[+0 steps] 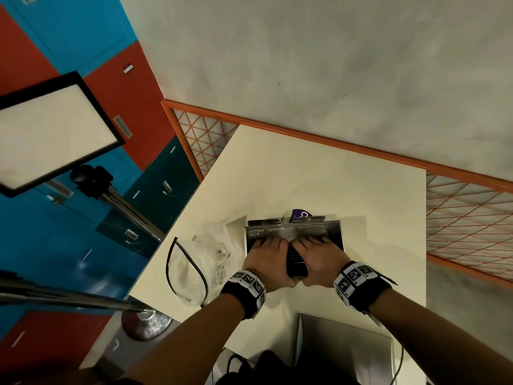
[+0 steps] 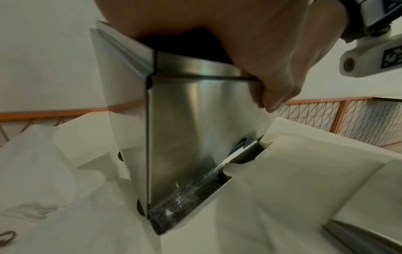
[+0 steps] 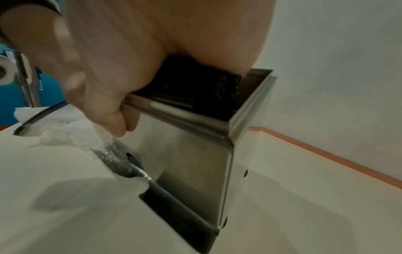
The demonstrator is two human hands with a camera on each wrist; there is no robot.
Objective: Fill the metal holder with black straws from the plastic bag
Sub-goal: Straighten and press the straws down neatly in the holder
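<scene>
Black straws (image 3: 195, 86) level, lengthwise inside upright metal holder (image 3: 191, 163)

Cream table (image 1: 305, 176) bears metal holder (image 1: 331, 233), crumpled plastic bag (image 1: 194, 262), perhaps grey box (image 1: 344, 345).

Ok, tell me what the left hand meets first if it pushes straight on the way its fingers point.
Probably the black straws inside the metal holder: the left hand points down into it, apparently touching them.

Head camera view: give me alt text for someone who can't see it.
A left hand and right hand hold black straws down in a metal holder on a cream table. A crumpled plastic bag lies to its left.
</scene>
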